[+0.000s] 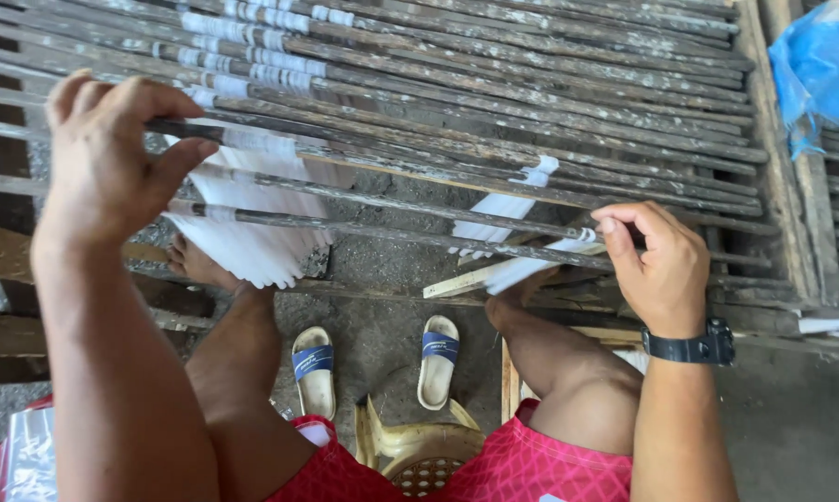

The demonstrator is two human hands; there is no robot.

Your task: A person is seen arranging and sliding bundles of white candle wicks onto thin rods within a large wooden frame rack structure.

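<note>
Seen from above, seated before a rack of weathered grey wooden rods [494, 102] wound with white strips. Left hand [104, 158] clenched around one dark rod [364, 156], thumb pressing near a band of white strips [252, 223] hanging below. Right hand [661, 270] pinching the far end of a lower rod [392, 232] beside another white bundle [512, 270]. Judged mid-step: positioning a loaded rod. Calling next for level, steady handling. Blue-banded sandals [373, 367] on the concrete below; blue plastic sheet [824, 65] at right.
</note>
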